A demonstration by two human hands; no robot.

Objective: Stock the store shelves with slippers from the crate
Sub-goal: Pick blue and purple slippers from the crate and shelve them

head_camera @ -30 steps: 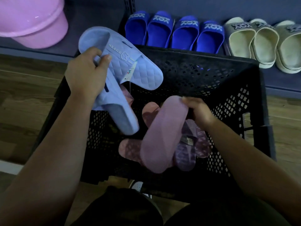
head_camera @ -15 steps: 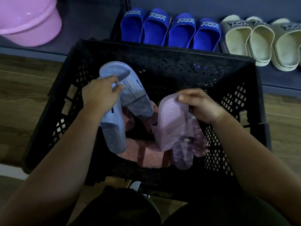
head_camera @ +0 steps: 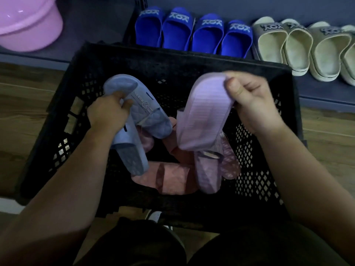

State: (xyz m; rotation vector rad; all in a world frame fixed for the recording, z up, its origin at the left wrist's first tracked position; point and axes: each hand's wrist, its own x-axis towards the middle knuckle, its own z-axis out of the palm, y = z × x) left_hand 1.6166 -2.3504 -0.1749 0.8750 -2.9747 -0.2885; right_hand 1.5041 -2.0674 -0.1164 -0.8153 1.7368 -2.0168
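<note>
The step in hand seems to be lifting two pairs out of the black crate (head_camera: 172,60), so that they can go on the shelf (head_camera: 92,24) behind it. To do it well, I think each pair should come straight up until its lowest slipper is above the far wall, because a hanging one can catch on the lattice. The pairs should stay together. On the shelf they should stand like the blue slippers (head_camera: 192,31) and the beige slippers (head_camera: 299,47) already there: side by side, heels toward the person. The bare part of the shelf between the pink basin (head_camera: 26,25) and the blue row looks like the nearest free place, but an upright post seems to divide it, so the bay must be chosen with care.

The left hand (head_camera: 109,116) is closed around the light blue slippers (head_camera: 142,114): the fingers curl over the two where they cross, the thumb rests on the quilted strap of the upper one, and the lower one points down into the crate. The right hand (head_camera: 249,100) pinches the end of a lilac slipper (head_camera: 203,116) between thumb and bent fingers, with the ribbed sole turned toward the camera. A second lilac slipper (head_camera: 207,173) hangs under it; it seems tied to the first, but the link is too dim to be sure. Both pairs are over the inside of the crate, not yet past its rim. On the bottom lie pink slippers (head_camera: 171,179), which neither hand touches
</note>
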